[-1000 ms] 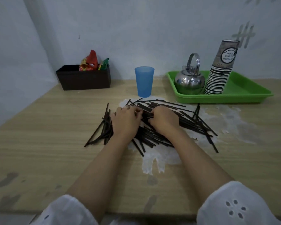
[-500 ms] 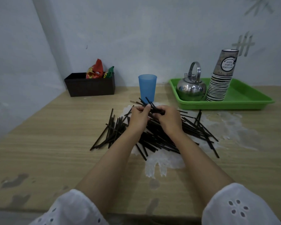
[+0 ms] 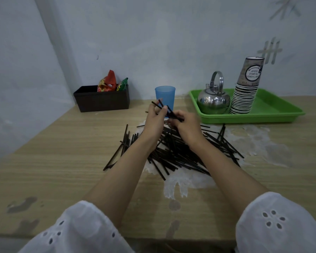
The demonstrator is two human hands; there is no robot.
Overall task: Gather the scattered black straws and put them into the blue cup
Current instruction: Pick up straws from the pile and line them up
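A loose pile of black straws (image 3: 177, 154) lies spread over the middle of the wooden table (image 3: 62, 161). The blue cup (image 3: 165, 95) stands upright just behind the pile. My left hand (image 3: 154, 121) and my right hand (image 3: 187, 126) are raised above the pile, right in front of the cup. Together they pinch a small bunch of straws (image 3: 167, 110), whose ends stick up and left across the cup's front. How many straws are in the bunch I cannot tell.
A dark brown box (image 3: 102, 100) with snack packets sits at the back left. At the back right, a green tray (image 3: 274, 114) carries a steel kettle (image 3: 213, 100) and a leaning stack of paper cups (image 3: 246, 88). White patches mark the tabletop under the pile.
Both hands have risen off the pile with a few straws pinched between them and moved back toward the blue cup. The camera has tilted, so the scene sits lower.
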